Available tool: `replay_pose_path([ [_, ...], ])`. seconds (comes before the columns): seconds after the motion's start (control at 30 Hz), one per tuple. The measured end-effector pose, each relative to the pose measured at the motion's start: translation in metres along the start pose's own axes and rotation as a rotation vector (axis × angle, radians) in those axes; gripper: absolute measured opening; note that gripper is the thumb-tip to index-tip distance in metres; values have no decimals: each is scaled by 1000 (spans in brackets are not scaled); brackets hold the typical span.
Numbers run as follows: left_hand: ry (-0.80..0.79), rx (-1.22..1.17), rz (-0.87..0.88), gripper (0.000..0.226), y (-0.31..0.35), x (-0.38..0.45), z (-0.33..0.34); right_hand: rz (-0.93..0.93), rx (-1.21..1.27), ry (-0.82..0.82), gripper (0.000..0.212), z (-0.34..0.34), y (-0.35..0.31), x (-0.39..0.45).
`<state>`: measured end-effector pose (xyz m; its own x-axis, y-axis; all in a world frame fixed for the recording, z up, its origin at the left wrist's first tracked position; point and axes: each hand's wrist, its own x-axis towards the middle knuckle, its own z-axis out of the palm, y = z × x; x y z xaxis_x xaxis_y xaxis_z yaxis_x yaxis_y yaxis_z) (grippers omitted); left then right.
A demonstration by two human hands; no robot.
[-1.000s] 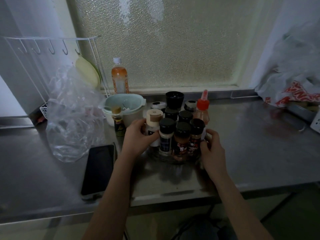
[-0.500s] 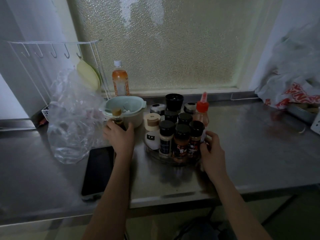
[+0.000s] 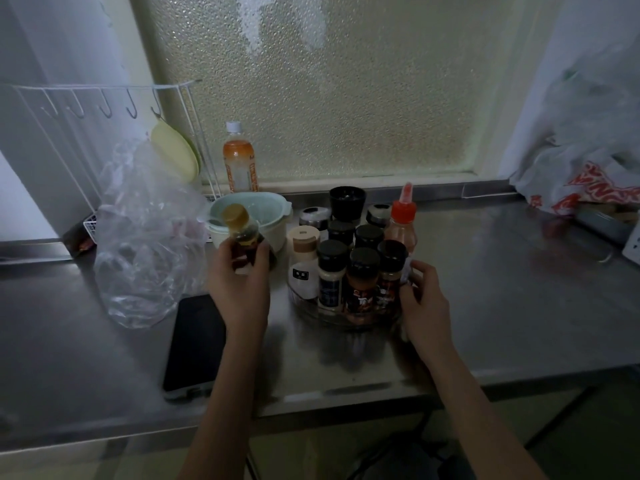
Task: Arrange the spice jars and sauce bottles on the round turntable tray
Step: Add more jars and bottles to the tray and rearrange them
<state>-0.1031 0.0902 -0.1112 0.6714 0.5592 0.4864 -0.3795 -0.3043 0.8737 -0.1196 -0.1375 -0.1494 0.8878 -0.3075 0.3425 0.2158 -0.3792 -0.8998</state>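
Head view shows the left hand (image 3: pixel 239 289) pinching a small sauce bottle (image 3: pixel 242 237) aloft, left of the turntable tray (image 3: pixel 346 318). The right hand (image 3: pixel 420 303) curls against the tray's edge. Best keep the bottle upright and lower it into a gap beside the beige-capped jar (image 3: pixel 303 261), steadying the tray.

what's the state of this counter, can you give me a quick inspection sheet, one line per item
surface: steel counter, dim, bare at right.
job's things: round tray packed with upright spice jars; red-capped squeeze bottle at its back right; small dark sauce bottle off the tray, tilted, lifted.
clutter: phone face down near front edge; clear plastic bag; green bowl; drink bottle; shopping bag far right.
grippers: left hand holds the sauce bottle; right hand on the tray's right rim.
cables: nothing seen.
surroundings: frosted window, wire rack with hooks.
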Motion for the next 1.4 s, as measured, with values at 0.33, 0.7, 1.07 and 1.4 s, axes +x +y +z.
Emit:
replay_pose_path([
  [0.33, -454, -66, -21, 19, 20, -23, -6, -19, -13, 0, 27, 0, -2, -2],
  [0.7, -614, 225, 128, 27, 9, -28, 5, -2, 12, 4, 25, -1, -1, -3],
  [1.07, -480, 197, -2, 41, -5, -38, -2, 50, 0, 59, 52, 0, -3, -5],
  [1.4, -443, 221, 62, 45, -6, -41, 11, -4, -54, 19, 48, 3, -3, -7],
])
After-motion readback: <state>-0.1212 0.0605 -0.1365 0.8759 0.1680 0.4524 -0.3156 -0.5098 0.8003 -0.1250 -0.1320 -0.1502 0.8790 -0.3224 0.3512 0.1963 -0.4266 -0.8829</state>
